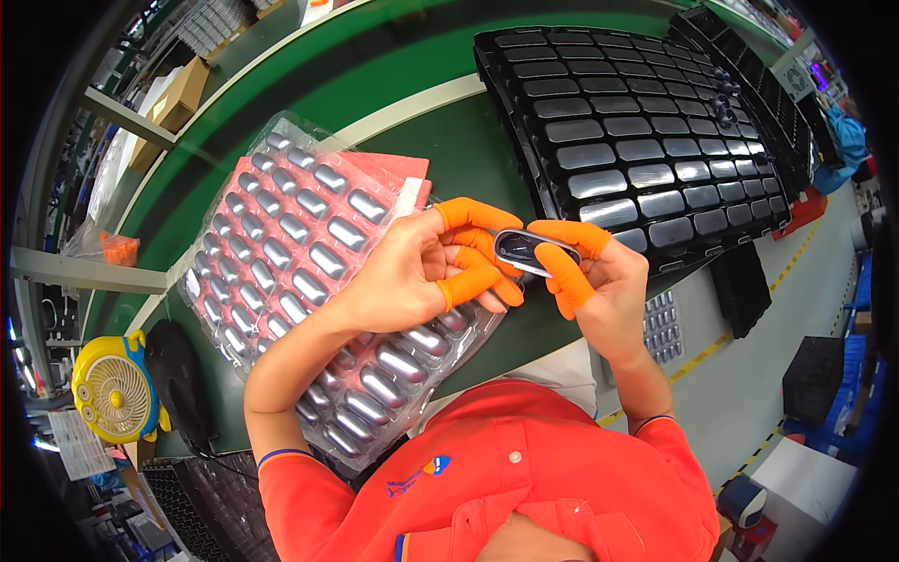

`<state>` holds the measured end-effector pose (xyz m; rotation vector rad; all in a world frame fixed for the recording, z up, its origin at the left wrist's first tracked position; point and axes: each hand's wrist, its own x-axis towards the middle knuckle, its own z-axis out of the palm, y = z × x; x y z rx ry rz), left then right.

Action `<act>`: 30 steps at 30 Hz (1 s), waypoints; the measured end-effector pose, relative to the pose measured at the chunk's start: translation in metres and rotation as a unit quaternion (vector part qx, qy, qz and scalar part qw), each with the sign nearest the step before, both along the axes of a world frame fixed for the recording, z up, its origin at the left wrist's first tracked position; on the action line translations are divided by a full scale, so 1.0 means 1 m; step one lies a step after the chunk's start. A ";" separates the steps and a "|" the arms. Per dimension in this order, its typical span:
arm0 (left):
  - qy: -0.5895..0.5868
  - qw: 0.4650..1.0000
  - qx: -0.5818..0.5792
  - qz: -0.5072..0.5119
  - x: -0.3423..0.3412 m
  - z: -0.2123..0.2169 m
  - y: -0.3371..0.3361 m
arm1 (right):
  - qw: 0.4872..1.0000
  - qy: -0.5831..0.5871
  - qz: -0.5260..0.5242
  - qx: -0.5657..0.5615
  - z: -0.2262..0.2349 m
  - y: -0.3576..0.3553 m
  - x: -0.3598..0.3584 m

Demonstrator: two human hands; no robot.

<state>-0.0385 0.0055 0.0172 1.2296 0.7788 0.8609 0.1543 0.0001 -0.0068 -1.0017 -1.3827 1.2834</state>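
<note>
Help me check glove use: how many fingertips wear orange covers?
5 show: three on the left hand, at forefinger, thumb and one curled finger, and two on the right hand, at thumb and forefinger, all pinching the small silver insert. Others may be hidden.

A small oval chrome-rimmed dark trim piece (536, 251) lies level, pinched between both hands.

Blister tray (281, 253) on bench (393, 75) at left – grille (637, 140) to its right, fan (112, 393) near left edge.

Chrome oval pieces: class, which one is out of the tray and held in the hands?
The chrome oval piece pinched between the left hand and right hand; the rest sit in the clear blister tray.
</note>
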 end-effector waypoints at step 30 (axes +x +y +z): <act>0.082 0.996 -0.027 -0.021 0.003 0.002 -0.006 | 0.943 -0.067 0.118 0.303 -0.026 0.004 -0.003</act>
